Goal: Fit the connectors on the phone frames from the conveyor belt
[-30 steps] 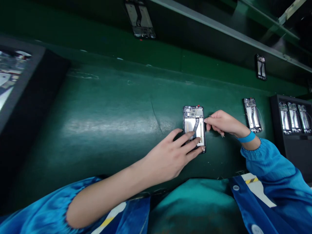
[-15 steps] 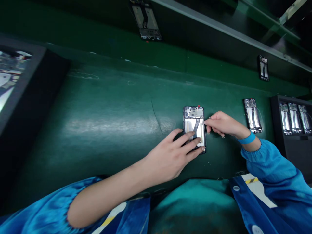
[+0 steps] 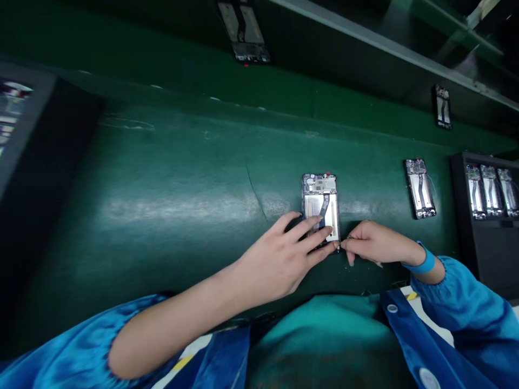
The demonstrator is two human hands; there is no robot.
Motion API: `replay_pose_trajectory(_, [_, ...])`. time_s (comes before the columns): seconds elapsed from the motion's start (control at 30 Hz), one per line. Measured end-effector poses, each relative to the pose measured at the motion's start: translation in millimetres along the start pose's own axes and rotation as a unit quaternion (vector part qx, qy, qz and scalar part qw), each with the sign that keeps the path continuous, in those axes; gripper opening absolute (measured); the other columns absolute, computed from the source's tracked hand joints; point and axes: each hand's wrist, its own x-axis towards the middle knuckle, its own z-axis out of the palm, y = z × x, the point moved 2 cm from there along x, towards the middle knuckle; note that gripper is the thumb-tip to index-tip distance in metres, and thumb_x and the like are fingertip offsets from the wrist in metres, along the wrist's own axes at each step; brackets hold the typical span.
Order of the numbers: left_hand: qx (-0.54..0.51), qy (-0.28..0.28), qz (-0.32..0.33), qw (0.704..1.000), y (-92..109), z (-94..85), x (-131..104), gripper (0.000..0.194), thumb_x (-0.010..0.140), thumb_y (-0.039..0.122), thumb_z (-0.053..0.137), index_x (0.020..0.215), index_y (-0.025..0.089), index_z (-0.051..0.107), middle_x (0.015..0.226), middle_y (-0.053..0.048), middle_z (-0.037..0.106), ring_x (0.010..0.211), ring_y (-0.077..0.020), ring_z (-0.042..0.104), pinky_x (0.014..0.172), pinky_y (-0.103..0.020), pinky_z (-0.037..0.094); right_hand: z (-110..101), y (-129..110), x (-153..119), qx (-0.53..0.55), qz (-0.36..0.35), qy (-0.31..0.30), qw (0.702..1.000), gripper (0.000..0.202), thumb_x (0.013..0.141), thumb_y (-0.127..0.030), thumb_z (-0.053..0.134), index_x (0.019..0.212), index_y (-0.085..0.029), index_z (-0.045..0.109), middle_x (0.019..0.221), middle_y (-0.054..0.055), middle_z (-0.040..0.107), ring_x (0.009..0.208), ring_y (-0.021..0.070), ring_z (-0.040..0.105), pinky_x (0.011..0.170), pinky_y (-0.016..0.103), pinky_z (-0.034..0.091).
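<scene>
An opened smartphone (image 3: 333, 205) lies on the green bench, its circuit board at the far end and a dark ribbon cable running down the bright metal middle. My left hand (image 3: 286, 254) rests over its near half with the fingers spread, hiding the lower left part. At the phone's near right corner my right hand (image 3: 371, 244) is closed in a pinch beside the left fingertips. Whatever those pinched fingers hold is too small to make out.
Another opened phone (image 3: 420, 189), with a thin wire at its side, lies to the right. Beyond it a black tray (image 3: 460, 216) holds several phones. Two more phones (image 3: 245, 32) (image 3: 443, 108) sit along the back. A dark tray (image 3: 52, 124) stands at left.
My right hand has slid toward me along the phone's right edge, from its upper half to its near corner. The left hand stays spread on the phone.
</scene>
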Motion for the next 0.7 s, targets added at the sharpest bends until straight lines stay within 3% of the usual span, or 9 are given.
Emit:
replay_pose_trajectory(0.37, [-0.007, 0.007, 0.005, 1.000, 0.3, -0.2, -0.5, 0.044, 0.090, 0.026, 0.061, 0.134, 0.026, 0.066, 0.138, -0.004, 0.066, 0.127, -0.0341, 0.053, 0.106, -0.052, 0.036, 0.5, -10.0, 1.4, -0.019, -0.002, 0.052, 0.998, 0.034, 0.094, -0.022, 0.054, 0.067, -0.016, 0.074, 0.038, -0.006, 0.045, 0.033, 0.0067, 0.042, 0.035, 0.019, 0.029])
replay_pose_trajectory(0.7, [-0.014, 0.001, 0.002, 1.000, 1.9, 0.5, -2.0, 0.045, 0.089, 0.027, 0.062, 0.134, 0.027, 0.066, 0.140, -0.005, 0.065, 0.129, -0.0341, 0.053, 0.108, -0.053, 0.036, 6.9, -9.2, 0.0, -0.059, -0.044, 0.091, 0.993, 0.034, 0.089, -0.018, 0.056, 0.061, -0.017, 0.074, 0.043, -0.003, 0.053, 0.040, 0.0078, 0.045, 0.043, 0.022, 0.031])
